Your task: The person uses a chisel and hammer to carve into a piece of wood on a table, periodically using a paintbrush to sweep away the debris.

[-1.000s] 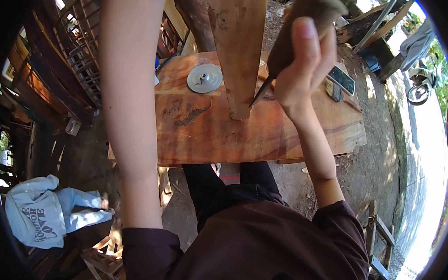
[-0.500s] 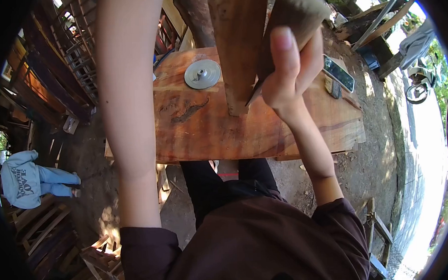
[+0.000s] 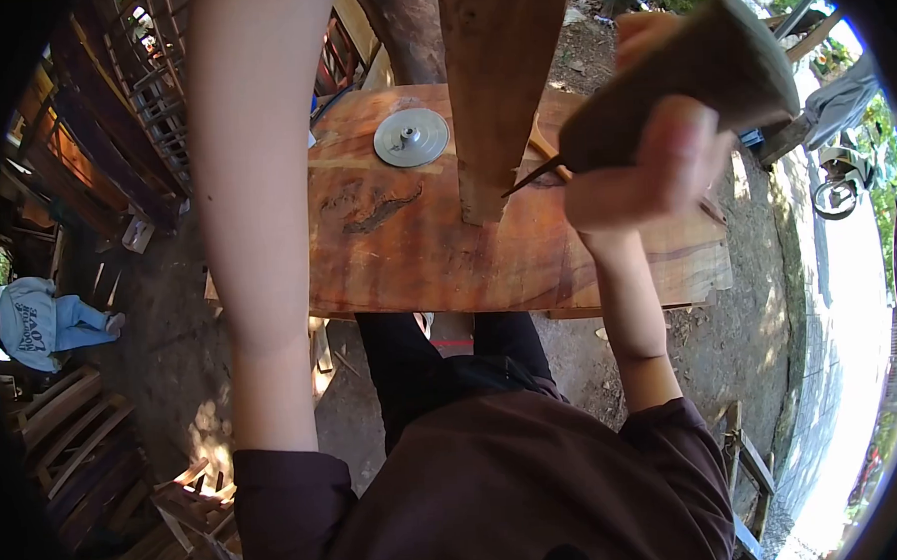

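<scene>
My right hand [image 3: 654, 171] is wrapped round a thick, dark, tapered block [image 3: 680, 80], blurred by motion. A thin dark point [image 3: 532, 181] sticks out from its lower left end, close to the lower edge of an upright wooden board [image 3: 505, 87]. The board narrows downward and its lower end is over the wooden tabletop [image 3: 398, 272]. My left arm reaches up past the top edge of the view, so my left hand is out of sight. A round metal disc [image 3: 411, 137] lies on the tabletop, left of the board.
A thin orange-brown curved piece [image 3: 545, 148] shows behind the point. Wooden frames [image 3: 75, 426] stand at the left, where a person in a light blue top [image 3: 28, 323] is seen from behind. A motorbike [image 3: 840, 183] is at the far right.
My right hand has swung right with the block, which now tilts further over and shows its thin point. The board has shifted slightly right. The phone is now hidden. The person has moved left.
</scene>
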Demonstrator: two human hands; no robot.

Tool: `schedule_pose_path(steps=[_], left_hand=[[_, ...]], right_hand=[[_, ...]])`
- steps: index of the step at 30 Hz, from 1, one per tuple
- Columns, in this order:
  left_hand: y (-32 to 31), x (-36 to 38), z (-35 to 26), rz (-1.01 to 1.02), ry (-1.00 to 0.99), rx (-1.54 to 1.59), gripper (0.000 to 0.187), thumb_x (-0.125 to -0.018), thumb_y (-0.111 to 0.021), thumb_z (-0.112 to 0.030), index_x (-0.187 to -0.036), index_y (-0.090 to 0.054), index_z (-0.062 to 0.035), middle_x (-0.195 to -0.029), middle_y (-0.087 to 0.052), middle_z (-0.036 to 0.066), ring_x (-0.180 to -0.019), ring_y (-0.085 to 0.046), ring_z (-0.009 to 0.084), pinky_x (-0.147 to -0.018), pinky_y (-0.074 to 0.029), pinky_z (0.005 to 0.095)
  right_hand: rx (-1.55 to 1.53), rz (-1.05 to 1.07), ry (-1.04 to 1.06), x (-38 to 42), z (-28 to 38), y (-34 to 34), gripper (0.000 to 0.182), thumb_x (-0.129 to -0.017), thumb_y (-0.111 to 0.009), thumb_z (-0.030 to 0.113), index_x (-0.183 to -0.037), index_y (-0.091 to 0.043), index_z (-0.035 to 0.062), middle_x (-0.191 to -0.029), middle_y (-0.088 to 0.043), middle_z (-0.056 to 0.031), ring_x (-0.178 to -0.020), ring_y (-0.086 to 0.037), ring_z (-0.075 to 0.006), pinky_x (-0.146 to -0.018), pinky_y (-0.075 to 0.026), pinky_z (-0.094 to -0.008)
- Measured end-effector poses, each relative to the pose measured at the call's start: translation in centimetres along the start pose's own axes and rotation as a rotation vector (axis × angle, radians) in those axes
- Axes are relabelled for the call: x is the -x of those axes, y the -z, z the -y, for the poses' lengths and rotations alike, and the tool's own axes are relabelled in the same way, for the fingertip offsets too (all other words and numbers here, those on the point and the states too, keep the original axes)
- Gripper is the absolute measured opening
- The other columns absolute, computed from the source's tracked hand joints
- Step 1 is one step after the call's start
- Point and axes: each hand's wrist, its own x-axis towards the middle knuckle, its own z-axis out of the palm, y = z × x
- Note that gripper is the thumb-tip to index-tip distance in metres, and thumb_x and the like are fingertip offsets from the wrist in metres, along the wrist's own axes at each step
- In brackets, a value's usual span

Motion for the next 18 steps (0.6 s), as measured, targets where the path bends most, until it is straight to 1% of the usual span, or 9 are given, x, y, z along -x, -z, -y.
schedule_pose_path(steps=[3,5,6,7,9,13,15,16,18], left_hand=[[-0.4,-0.4,-0.2,0.006,-0.028,0.007,0.057,-0.094,-0.044,-0.054,-0.11,-0.056,-0.0011,-0.09,-0.066,0.017,-0.085,-0.067,0.0201,-0.078,-0.055,0.0312],[-0.4,-0.9,-0.7,0.011,-0.061,0.005,0.056,-0.094,-0.044,-0.054,-0.11,-0.056,-0.0011,-0.09,-0.066,0.017,-0.086,-0.067,0.0201,-0.078,-0.055,0.0312],[-0.2,-1.0,-0.9,0.007,-0.072,0.005,0.056,-0.094,-0.044,-0.054,-0.11,-0.057,-0.0011,-0.09,-0.066,0.017,-0.086,-0.067,0.02,-0.078,-0.055,0.0312],[-0.1,-0.8,-1.0,-0.002,-0.076,0.006,0.056,-0.094,-0.044,-0.053,-0.11,-0.057,-0.0012,-0.09,-0.066,0.017,-0.086,-0.067,0.02,-0.078,-0.055,0.0312],[0.0,-0.5,-1.1,-0.012,-0.077,0.011,0.056,-0.094,-0.044,-0.053,-0.11,-0.057,-0.0012,-0.09,-0.066,0.017,-0.086,-0.067,0.0199,-0.078,-0.055,0.0312],[-0.1,-0.9,-1.4,-0.007,-0.093,0.013,0.055,-0.094,-0.044,-0.053,-0.109,-0.057,-0.0013,-0.09,-0.066,0.017,-0.086,-0.067,0.0197,-0.079,-0.054,0.0312],[0.2,-0.9,-1.4,-0.008,-0.096,0.019,0.055,-0.094,-0.044,-0.053,-0.109,-0.057,-0.0013,-0.09,-0.066,0.017,-0.086,-0.066,0.0196,-0.079,-0.054,0.0312],[0.3,-0.8,-1.4,-0.012,-0.096,0.023,0.055,-0.094,-0.044,-0.053,-0.109,-0.057,-0.0013,-0.09,-0.066,0.017,-0.086,-0.066,0.0195,-0.079,-0.054,0.0312],[0.1,-0.7,-1.3,-0.017,-0.097,0.032,0.054,-0.094,-0.045,-0.052,-0.109,-0.057,-0.0013,-0.09,-0.066,0.016,-0.087,-0.066,0.0194,-0.079,-0.054,0.0312]], right_hand=[[-0.111,0.086,0.117,-0.6,-0.2,0.4,0.045,-0.086,-0.041,0.043,-0.088,-0.049,-0.001,-0.085,-0.054,-0.0149,-0.076,-0.048,-0.0212,-0.074,-0.039,-0.0352],[0.151,0.012,-0.103,-1.4,0.9,0.0,0.045,-0.085,-0.041,0.044,-0.086,-0.048,-0.0006,-0.085,-0.053,-0.0151,-0.076,-0.047,-0.0208,-0.072,-0.038,-0.0347],[0.085,-0.046,-0.044,-2.2,0.0,0.1,0.047,-0.085,-0.04,0.045,-0.086,-0.048,-0.0015,-0.081,-0.053,-0.0145,-0.073,-0.047,-0.0203,-0.069,-0.037,-0.0325],[0.105,-0.08,-0.094,-2.3,0.6,-0.3,0.048,-0.085,-0.04,0.046,-0.086,-0.048,-0.0019,-0.078,-0.052,-0.0133,-0.073,-0.047,-0.0211,-0.07,-0.037,-0.0331],[0.154,0.015,-0.07,-2.2,0.2,-0.2,0.048,-0.086,-0.039,0.045,-0.085,-0.049,-0.0019,-0.077,-0.051,-0.0123,-0.074,-0.047,-0.0216,-0.072,-0.037,-0.034],[0.163,0.016,-0.083,-3.1,0.2,-0.9,0.046,-0.088,-0.038,0.042,-0.085,-0.05,-0.0017,-0.077,-0.051,-0.0121,-0.074,-0.048,-0.0212,-0.072,-0.037,-0.0336],[0.072,-0.094,-0.116,-3.9,0.3,-1.1,0.044,-0.091,-0.037,0.039,-0.085,-0.051,-0.0022,-0.077,-0.053,-0.0127,-0.071,-0.048,-0.0195,-0.07,-0.038,-0.0308],[0.072,-0.092,-0.119,-3.8,0.3,-1.1,0.044,-0.091,-0.037,0.039,-0.085,-0.051,-0.0022,-0.077,-0.053,-0.0127,-0.071,-0.048,-0.0195,-0.07,-0.038,-0.0308],[0.221,-0.03,-0.157,-3.8,0.5,-1.0,0.044,-0.093,-0.038,0.039,-0.087,-0.054,-0.0016,-0.081,-0.057,-0.0117,-0.073,-0.05,-0.0177,-0.072,-0.038,-0.0305]])
